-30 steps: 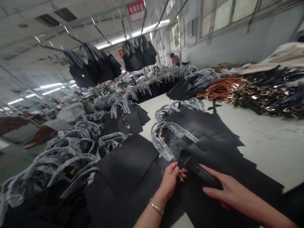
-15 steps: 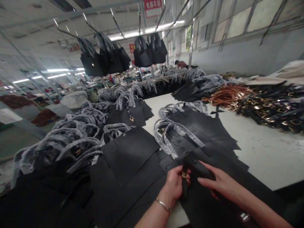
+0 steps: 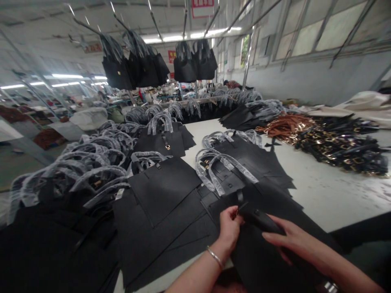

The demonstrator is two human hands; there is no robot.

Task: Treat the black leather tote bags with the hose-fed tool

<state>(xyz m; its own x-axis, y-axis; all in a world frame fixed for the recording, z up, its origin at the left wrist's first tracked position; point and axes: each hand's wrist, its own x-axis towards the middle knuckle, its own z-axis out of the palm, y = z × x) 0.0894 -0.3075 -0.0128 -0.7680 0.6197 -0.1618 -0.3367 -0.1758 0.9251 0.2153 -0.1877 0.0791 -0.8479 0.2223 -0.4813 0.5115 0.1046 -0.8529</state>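
A black bag panel (image 3: 259, 252) with clear-wrapped handles (image 3: 235, 165) lies in front of me at the right of centre. My left hand (image 3: 230, 226) is closed at its upper part, fingers pinched near a dark strap; what sits between the fingertips is mostly hidden. My right hand (image 3: 284, 236) grips a folded dark part of the panel, thumb below and fingers above. A short black strap (image 3: 240, 196) stands just above my left fingertips. Left of my hands, another black panel (image 3: 166, 183) lies on a stack.
Wrapped handles (image 3: 100, 150) crowd the left side. Brown straps (image 3: 287, 125) and black straps with gold buckles (image 3: 339, 142) are heaped on the white table (image 3: 330, 187) at the right. Black bags (image 3: 143, 67) hang from a rack overhead.
My left hand has turned, and the gold buckle seen at its fingers before is now mostly hidden. My right hand has shifted slightly right with the folded black part. The view has moved a little.
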